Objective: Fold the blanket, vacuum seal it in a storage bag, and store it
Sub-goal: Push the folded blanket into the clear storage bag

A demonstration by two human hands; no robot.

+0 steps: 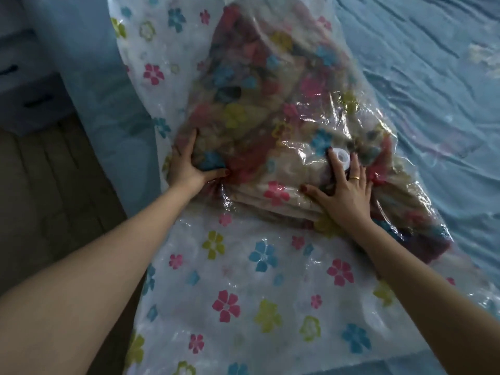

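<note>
While 1 blanket [259, 125] fills 1 bag [230, 280], 2 hands, left hand [189, 166] and right hand [343, 193], press it, fingers [336, 169] spread wide.

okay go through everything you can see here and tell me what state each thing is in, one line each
blanket: folded, inside the bag, still bulky.
storage bag: lying on the bed, near part flat and empty.
valve: on top of the bag, nothing attached.
left hand: open, pressing the bundle's left side.
right hand: open, flat on the bundle by the valve.
bed sheet: wrinkled.
drawers: shut.
</note>
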